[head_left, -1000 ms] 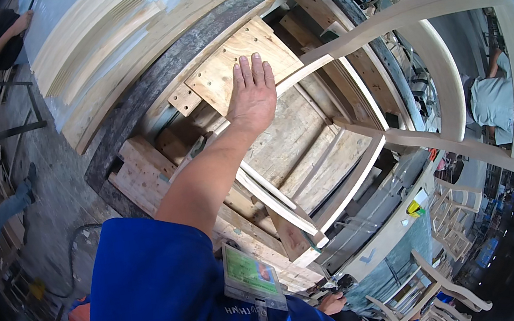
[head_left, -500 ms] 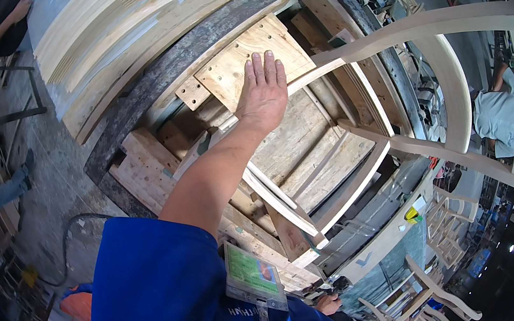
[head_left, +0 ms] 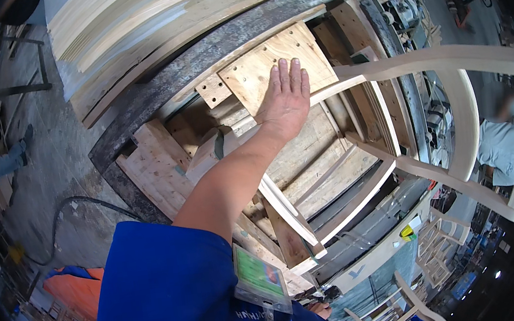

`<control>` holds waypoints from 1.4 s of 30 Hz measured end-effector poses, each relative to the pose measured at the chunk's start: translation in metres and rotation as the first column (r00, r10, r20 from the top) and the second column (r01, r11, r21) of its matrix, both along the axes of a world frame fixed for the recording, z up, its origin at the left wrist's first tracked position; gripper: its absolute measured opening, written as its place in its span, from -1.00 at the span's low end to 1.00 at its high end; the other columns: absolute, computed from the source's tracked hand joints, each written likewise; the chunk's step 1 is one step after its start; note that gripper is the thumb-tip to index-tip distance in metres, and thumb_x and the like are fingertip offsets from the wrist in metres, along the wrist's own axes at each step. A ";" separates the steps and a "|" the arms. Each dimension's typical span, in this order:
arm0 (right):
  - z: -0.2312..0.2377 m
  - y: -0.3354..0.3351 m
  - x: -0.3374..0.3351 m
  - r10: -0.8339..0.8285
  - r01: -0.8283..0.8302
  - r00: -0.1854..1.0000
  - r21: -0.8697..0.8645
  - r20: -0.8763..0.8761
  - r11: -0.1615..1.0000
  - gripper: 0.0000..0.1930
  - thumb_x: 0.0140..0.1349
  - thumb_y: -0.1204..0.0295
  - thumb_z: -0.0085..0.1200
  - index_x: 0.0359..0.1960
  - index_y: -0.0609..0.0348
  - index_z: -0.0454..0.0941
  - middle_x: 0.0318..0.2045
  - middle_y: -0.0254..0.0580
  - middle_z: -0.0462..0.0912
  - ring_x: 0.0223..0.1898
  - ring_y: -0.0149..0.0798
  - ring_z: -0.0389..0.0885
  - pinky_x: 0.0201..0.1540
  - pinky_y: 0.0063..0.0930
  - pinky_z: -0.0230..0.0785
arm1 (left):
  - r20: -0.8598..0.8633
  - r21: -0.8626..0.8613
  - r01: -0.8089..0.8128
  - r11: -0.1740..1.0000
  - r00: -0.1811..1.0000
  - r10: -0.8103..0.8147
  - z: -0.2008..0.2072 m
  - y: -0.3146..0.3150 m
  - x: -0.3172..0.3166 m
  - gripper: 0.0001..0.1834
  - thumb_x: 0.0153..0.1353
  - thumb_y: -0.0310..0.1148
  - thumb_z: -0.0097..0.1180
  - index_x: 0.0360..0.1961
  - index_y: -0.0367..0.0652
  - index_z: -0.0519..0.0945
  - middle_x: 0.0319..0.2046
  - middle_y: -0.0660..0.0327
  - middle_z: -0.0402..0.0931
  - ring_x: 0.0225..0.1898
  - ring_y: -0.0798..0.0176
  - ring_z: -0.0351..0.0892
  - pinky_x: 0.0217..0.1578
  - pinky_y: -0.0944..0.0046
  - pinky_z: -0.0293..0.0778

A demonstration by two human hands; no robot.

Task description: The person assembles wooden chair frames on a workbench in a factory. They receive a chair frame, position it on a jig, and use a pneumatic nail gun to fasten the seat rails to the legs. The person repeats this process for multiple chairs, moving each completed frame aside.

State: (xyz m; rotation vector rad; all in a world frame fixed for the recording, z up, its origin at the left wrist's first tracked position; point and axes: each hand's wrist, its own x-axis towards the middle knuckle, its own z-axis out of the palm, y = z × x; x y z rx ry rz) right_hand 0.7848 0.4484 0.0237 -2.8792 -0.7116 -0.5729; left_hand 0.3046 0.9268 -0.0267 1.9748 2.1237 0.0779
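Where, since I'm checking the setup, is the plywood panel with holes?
In the head view, the plywood panel lies just above centre, partly under the left hand, with the chair frame to its right.

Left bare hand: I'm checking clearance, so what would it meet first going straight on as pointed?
Beyond the pale plywood board under it, the left hand would probably meet the narrow light-wood strip first, though depth is unclear.
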 end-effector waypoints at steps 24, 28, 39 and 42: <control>0.048 0.039 -0.002 -0.025 -0.015 0.987 -0.246 -0.156 0.969 -0.62 0.35 0.34 0.04 0.02 0.48 0.54 -0.16 0.34 0.71 -0.04 0.36 0.67 0.08 0.11 0.47 | 0.008 0.081 -0.067 0.994 0.998 0.067 -0.004 -0.006 0.007 -0.29 0.39 -0.39 -0.10 0.50 -0.52 0.13 0.55 -0.37 -0.03 0.57 -0.50 -0.10 0.56 -0.35 -0.24; 0.027 0.036 -0.022 -0.092 0.040 0.940 -0.160 -0.330 0.986 -0.45 0.36 0.29 0.08 0.23 0.51 0.39 -0.01 0.48 0.65 0.06 0.45 0.62 0.16 0.14 0.43 | -0.054 0.126 -0.050 0.991 0.997 0.057 0.007 -0.006 0.000 -0.11 0.34 -0.17 0.15 0.52 -0.49 0.11 0.57 -0.36 -0.08 0.58 -0.47 -0.15 0.57 -0.31 -0.24; 0.044 -0.034 -0.057 0.052 0.072 0.934 0.331 -0.354 0.941 -0.54 0.41 0.30 0.12 0.31 0.17 0.52 -0.20 0.24 0.76 -0.16 0.18 0.76 -0.11 -0.03 0.54 | 0.130 0.159 0.302 0.940 0.938 -0.323 0.033 -0.092 0.055 -0.13 0.32 -0.05 0.25 0.48 -0.37 0.24 0.55 -0.21 0.07 0.57 -0.36 -0.04 0.57 -0.17 -0.14; 0.059 -0.019 -0.052 0.233 -0.115 0.944 0.428 -0.235 0.896 -0.59 0.41 0.37 0.09 0.24 0.23 0.59 -0.16 0.20 0.78 -0.13 0.07 0.79 -0.05 -0.13 0.57 | 0.379 -0.155 0.336 0.929 0.889 -0.258 0.023 -0.148 0.066 -0.44 0.42 0.01 0.11 0.23 -0.19 0.62 0.00 -0.21 0.69 0.15 -0.23 0.64 0.25 -0.14 0.48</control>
